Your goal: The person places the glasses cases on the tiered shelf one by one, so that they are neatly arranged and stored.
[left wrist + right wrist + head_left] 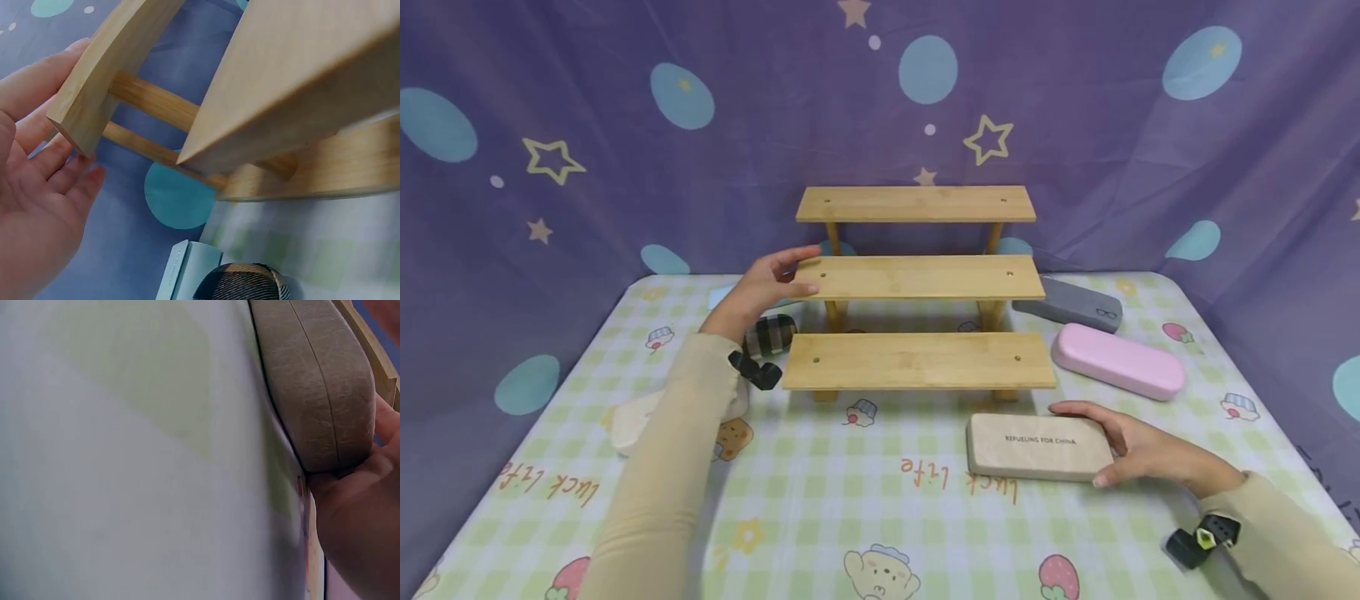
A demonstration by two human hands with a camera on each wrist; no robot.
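Note:
A three-tier wooden stand [917,362] faces me on the cloth-covered table. My left hand [760,287] grips the left end of its middle board, thumb at the near edge and a finger at the far edge. The left wrist view shows fingers around a board end [81,119]. To the right, in front of the stand, lies a beige glasses case [1037,446] lettered "REFUELING FOR CHINA". My right hand [1150,454] holds it by its right end, between thumb and fingers. In the right wrist view the case's seam [319,375] runs along its side, close over the cloth.
A pink case [1117,361] and a grey case [1067,307] with a glasses mark lie right of the stand. On the left are a plaid case [770,335], a light blue case [197,269] and a white item [634,421] partly hidden by my forearm. A purple curtain [737,167] hangs behind.

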